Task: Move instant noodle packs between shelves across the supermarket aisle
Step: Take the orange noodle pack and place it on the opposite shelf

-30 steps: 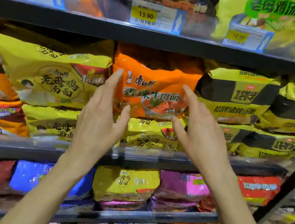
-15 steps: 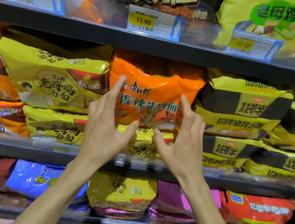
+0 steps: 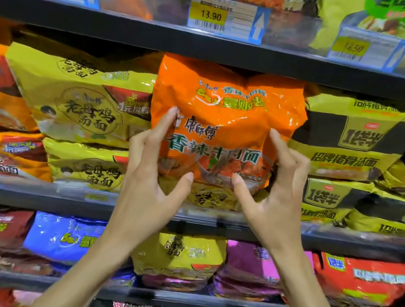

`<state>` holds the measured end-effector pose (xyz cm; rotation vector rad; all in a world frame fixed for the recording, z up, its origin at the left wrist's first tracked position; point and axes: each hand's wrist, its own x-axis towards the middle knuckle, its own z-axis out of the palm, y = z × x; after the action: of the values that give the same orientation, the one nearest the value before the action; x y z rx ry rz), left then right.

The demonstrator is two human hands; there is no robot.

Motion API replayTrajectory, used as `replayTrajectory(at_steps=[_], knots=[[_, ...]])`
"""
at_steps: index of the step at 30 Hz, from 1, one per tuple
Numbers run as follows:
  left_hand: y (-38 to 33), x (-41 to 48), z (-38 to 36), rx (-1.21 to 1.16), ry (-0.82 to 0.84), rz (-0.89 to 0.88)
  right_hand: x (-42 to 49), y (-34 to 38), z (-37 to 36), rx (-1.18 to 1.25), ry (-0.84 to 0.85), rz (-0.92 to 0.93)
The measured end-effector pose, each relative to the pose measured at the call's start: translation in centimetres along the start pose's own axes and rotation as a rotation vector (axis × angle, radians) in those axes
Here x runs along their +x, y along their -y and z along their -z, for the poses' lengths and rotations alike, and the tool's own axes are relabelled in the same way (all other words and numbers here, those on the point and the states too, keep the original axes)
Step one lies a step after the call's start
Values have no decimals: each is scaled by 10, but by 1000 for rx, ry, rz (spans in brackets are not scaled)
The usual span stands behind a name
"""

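Both hands hold the orange noodle pack [image 3: 228,109], which stands upright in the middle of its shelf [image 3: 26,194], at the front edge. The left hand [image 3: 152,185] grips the pack's left side: its fingers [image 3: 165,125] are spread wide, the forefinger lying up along the pack's left edge and the thumb pressed on the lower front. The right hand [image 3: 278,202] grips the right side, its fingers [image 3: 278,146] curled round that edge and its thumb on the lower front, near the left thumb.

The pack rests on a yellow pack [image 3: 204,195] lying flat beneath it. Its top reaches close under the upper shelf [image 3: 214,47], so there is little room above. The yellow packs [image 3: 78,99] to the left touch its left edge, and the yellow-and-black packs [image 3: 355,142] to the right press against its right edge. The pack's front face is free toward the aisle. A price tag [image 3: 220,17] reading 13.90 hangs on the upper shelf's front edge, above the pack.
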<state>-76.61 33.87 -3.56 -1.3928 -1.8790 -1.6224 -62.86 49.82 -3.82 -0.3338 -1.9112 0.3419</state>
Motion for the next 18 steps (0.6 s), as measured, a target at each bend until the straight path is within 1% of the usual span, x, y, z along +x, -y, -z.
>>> replayTrajectory(at_steps=[4,7,10,13,18], knots=[[11,7,3,37,34,-42,-3,3,0,-14,36,-54],[13,7,6,59,87,-34,-8,12,-1,-51,91,-104],[11,9,11,52,111,-17,-7,17,1,-25,103,-93],[11,12,13,1,122,-18,-7,19,2,8,102,-92],[16,-1,14,-148,115,-100,-22,34,7,81,48,-131]])
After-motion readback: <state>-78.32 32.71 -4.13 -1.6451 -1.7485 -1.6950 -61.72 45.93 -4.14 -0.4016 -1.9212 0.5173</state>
